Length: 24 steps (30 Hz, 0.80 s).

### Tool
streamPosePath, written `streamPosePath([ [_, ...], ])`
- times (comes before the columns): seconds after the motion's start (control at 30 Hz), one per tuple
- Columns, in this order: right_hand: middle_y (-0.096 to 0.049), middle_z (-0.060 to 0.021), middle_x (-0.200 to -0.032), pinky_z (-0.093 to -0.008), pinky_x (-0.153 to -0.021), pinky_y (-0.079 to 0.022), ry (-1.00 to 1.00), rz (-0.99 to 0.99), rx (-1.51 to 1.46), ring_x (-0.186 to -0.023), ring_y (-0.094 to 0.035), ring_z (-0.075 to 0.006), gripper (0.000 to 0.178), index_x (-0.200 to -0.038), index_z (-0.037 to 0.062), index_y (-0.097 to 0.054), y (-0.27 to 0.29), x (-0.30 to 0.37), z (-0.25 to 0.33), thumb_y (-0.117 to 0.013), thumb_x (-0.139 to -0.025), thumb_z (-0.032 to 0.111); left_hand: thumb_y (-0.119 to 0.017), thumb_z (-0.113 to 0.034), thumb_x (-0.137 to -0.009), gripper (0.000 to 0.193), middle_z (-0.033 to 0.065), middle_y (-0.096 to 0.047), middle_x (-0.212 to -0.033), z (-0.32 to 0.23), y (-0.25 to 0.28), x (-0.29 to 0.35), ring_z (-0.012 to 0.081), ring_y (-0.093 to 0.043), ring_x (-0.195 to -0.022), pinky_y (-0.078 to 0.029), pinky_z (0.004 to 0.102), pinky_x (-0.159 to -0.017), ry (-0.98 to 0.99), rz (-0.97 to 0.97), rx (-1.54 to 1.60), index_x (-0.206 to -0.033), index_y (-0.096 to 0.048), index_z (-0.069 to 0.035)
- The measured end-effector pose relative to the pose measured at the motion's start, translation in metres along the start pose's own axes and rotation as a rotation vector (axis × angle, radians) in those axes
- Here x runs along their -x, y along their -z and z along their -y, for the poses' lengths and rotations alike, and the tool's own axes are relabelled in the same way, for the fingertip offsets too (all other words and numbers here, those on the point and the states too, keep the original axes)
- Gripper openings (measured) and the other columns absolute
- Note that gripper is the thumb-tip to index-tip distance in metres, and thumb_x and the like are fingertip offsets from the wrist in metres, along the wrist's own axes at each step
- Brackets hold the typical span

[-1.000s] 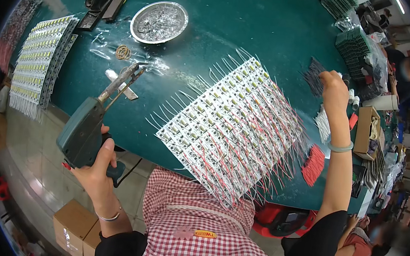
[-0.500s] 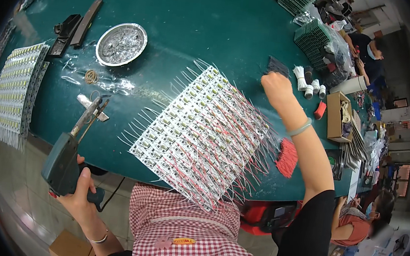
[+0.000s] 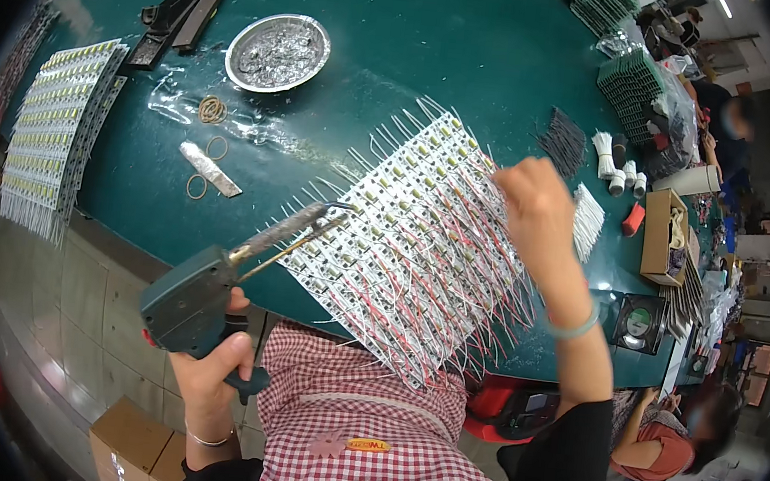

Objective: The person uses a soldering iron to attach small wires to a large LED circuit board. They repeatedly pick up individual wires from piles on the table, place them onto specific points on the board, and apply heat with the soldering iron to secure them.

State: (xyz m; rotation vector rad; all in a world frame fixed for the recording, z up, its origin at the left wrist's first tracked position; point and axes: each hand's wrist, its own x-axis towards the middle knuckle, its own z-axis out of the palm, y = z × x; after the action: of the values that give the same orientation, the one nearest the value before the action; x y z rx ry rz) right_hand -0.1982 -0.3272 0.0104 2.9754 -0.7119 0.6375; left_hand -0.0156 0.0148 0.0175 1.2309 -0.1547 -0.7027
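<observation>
My left hand (image 3: 217, 363) is wrapped round the handle of a dark green soldering gun (image 3: 189, 300). The gun's bent tip hovers over or touches the left part of a white circuit board panel (image 3: 404, 233), which bristles with white and red wires along its rows. My right hand (image 3: 533, 199) is over the panel's upper right edge, its fingers curled together and slightly blurred; whatever they pinch is too small to make out. Beyond that hand lies a pile of black wires (image 3: 561, 144), and to its right a bundle of white wires (image 3: 588, 221).
A metal bowl of silvery scraps (image 3: 278, 54) stands behind the panel. Rubber bands (image 3: 213, 110) and a foil-like strip (image 3: 210, 169) lie left of it. More panels (image 3: 60, 135) stack at far left. A cardboard box (image 3: 659, 234) stands right; co-workers sit beyond.
The soldering gun has come right, its tip now at the panel. My right hand has left the black wires and come back toward the panel's edge. The whole view has shifted a little.
</observation>
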Motion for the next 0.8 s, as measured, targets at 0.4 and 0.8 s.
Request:
streamPosePath([
  [0.4,-0.058,-0.0058,-0.081,-0.0341,-0.06,-0.048,-0.104,-0.046,-0.435,-0.072,-0.056,-0.0232,0.027,-0.097,0.0023,-0.068,-0.03,0.057,0.141,-0.065,-0.071,-0.003,-0.071,0.005,-0.069,0.051,0.0179,-0.066,-0.102,0.007,0.003,0.019,0.0151,-0.058,-0.061,-0.044,0.0243,-0.045,-0.001,0.023,-0.394,-0.119,-0.059,0.009],
  [0.8,-0.059,-0.0112,-0.09,-0.0348,-0.063,-0.05,-0.139,-0.025,-0.476,-0.081,-0.059,-0.027,0.03,-0.101,-0.0022,-0.066,-0.03,0.057,0.144,-0.064,-0.071,-0.005,-0.074,0.004,-0.069,0.026,0.0176,-0.069,-0.092,0.001,-0.013,0.011,0.0246,-0.067,-0.076,-0.053,0.0312,-0.067,-0.271,0.268,-0.837,-0.094,-0.067,0.007],
])
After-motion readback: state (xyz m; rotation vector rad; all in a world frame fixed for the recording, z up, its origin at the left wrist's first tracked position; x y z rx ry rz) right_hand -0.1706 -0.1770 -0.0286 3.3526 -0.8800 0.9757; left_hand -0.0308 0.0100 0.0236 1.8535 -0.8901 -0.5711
